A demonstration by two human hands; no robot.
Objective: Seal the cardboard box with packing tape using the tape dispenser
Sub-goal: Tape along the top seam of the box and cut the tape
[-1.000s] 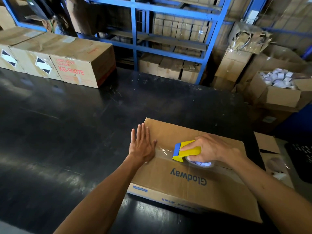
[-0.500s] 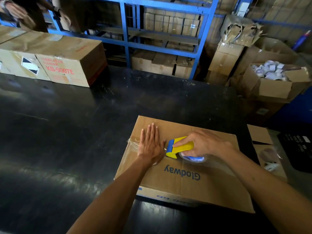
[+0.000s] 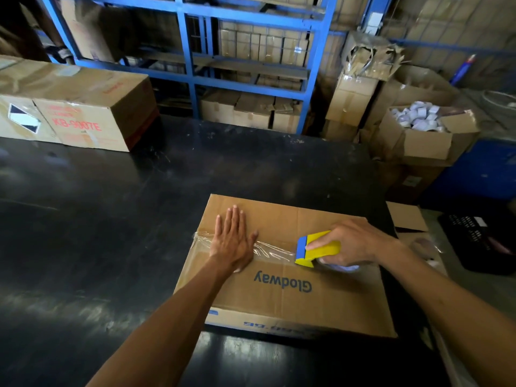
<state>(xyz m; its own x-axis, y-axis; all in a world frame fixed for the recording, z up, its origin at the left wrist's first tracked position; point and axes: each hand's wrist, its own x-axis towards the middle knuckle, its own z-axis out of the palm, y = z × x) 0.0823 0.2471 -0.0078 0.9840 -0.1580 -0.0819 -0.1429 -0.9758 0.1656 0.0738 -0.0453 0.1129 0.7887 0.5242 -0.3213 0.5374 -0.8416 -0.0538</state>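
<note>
A brown cardboard box point(image 3: 321, 300) printed "Glodway" lies flat on the black table point(image 3: 111, 219) in front of me. My left hand point(image 3: 233, 241) presses flat, fingers together, on the box's left end over the seam. My right hand point(image 3: 354, 243) grips a yellow and blue tape dispenser point(image 3: 317, 248) resting on the seam at the box's middle right. A wrinkled strip of clear tape point(image 3: 275, 251) runs along the seam from the box's left edge, under my left hand, to the dispenser. The tape roll is mostly hidden under my right hand.
Closed cartons marked "KB-9007E" point(image 3: 81, 107) stand at the table's far left. Blue shelving point(image 3: 251, 65) with stacked boxes rises behind the table. On the right sit an open carton of white items point(image 3: 421, 127), loose cardboard point(image 3: 410, 219) and a black crate point(image 3: 480, 241).
My right hand has pulled the dispenser to the right along the seam, laying out more tape. The left hand has shifted toward the box's left end, staying flat on the tape.
</note>
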